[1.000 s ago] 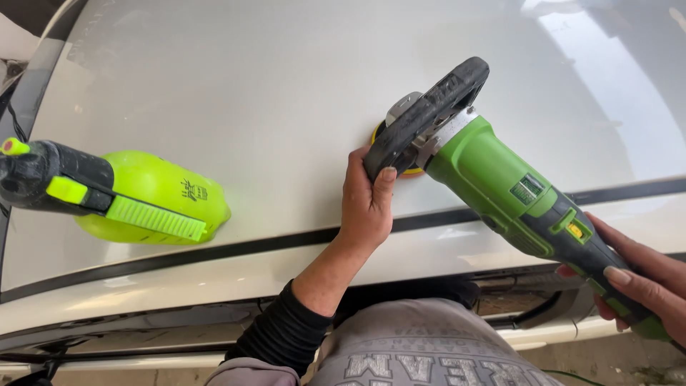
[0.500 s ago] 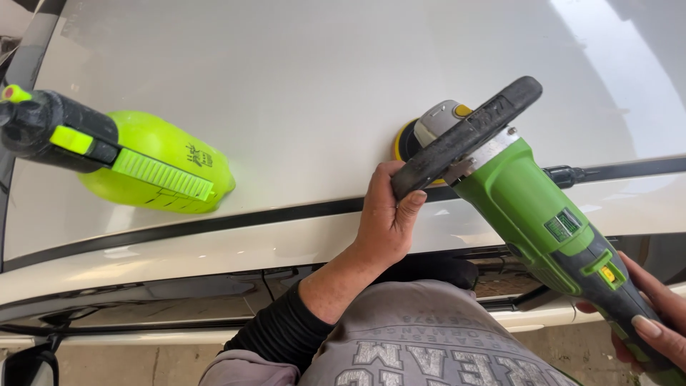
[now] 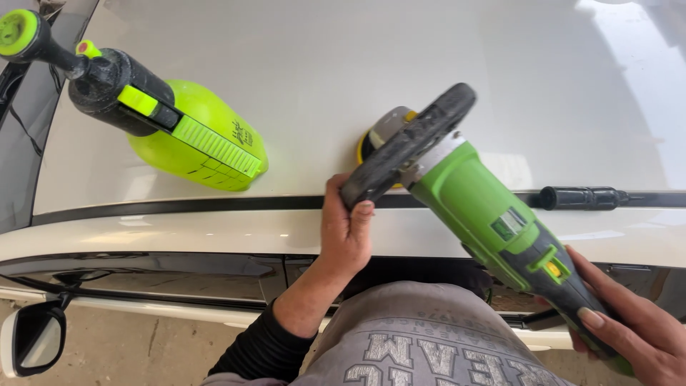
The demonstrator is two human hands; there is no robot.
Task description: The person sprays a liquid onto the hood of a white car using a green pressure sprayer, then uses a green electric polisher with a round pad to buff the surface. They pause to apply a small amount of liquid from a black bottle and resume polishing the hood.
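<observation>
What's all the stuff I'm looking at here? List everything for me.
car roof: one, white, filling the upper picture
roof trim strip: one, black, running along the roof's near edge
polishing machine: one, green and grey, tilted over the roof with its head down on the paint
loop handle: one, black, at the polisher's head
polishing pad: one, yellow edge showing, under the polisher's head on the roof
pump sprayer bottle: one, lime green with black top, on the roof at the left
side mirror: one, white housing, bottom left
left hand: gripping the loop handle
right hand: holding the polisher's rear grip
</observation>
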